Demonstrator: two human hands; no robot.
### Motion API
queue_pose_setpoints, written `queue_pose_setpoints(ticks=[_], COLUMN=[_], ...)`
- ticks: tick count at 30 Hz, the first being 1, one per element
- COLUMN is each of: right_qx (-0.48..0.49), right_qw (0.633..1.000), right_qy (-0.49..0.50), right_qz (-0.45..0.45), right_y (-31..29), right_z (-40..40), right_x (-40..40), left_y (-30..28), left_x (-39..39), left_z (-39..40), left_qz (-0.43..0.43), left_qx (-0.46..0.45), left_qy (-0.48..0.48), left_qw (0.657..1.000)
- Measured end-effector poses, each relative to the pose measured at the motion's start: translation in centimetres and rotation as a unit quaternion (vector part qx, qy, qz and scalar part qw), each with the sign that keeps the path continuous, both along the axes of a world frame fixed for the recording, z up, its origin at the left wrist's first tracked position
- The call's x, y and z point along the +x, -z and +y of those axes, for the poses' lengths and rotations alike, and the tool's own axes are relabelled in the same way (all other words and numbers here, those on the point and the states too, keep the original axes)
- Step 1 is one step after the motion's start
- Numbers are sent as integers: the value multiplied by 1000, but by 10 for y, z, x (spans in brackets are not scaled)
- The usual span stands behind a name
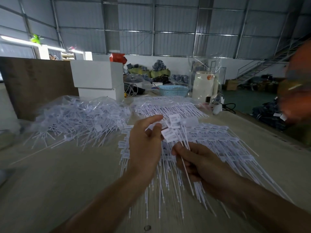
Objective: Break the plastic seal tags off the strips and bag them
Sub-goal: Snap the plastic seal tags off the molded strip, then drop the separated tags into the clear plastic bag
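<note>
Head view: I see both hands raised above the counter [67, 174], at frame centre. The right hand [200, 162] grips a small bunch of white seal tags [173, 130] by their thin stems, fingers [190, 169] curled round the stems and thumb pressed on top; the flat tag heads fan out above that grip. The left hand [144, 145] sits just left of the tag heads, its thumb and forefinger reaching to them in a narrow pinch; I cannot tell whether they actually clamp a head, because the contact is blurred.

Beneath the hands, strips of joined tags [210, 148] lie spread across the counter, heads away from me and stems pointing towards me. At far left, a clear bag of loose tags [75, 118] rests on the counter, with some stems spilling out of it. A second clear bag of tags [168, 106] lies beyond the hands. Behind it stand a blue basket [173, 90] and white boxes [97, 78].
</note>
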State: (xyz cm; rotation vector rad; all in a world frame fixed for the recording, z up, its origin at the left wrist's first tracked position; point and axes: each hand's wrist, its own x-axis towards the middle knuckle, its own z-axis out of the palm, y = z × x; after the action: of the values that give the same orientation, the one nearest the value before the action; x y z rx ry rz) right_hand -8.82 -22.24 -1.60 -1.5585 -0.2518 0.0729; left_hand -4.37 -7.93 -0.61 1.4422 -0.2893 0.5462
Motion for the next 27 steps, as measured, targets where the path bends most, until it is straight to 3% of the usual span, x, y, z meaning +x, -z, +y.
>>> queue_pose_setpoints(ticks=[7, 12, 14, 17, 22, 25, 27], right_qx=[37, -153, -216, -234, -287, -268, -193], right_qw=[998, 979, 962, 956, 942, 943, 965], right_qy=[15, 4, 13, 18, 10, -19, -34], right_qz=[-39, -132, -167, -178, -174, -196, -172], right_y=[-6, -2, 2, 1, 0, -1, -3], right_z=[-8, -4, 2, 2, 5, 9, 9], right_x=[1, 0, 2, 4, 1, -1, 0], left_y=[-4, -6, -6, -7, -9, -13, -16], left_x=[3, -2, -6, -8, -10, -8, -6], left_z=[10, 5, -1, -3, -8, -8, -4], left_qz=[10, 37, 27, -7, -37, -18, 20], left_qx=[17, 14, 31, 11, 51, -18, -82], left_qy=[68, 230, 227, 224, 214, 181, 167], left_qw=[997, 972, 973, 974, 975, 983, 982])
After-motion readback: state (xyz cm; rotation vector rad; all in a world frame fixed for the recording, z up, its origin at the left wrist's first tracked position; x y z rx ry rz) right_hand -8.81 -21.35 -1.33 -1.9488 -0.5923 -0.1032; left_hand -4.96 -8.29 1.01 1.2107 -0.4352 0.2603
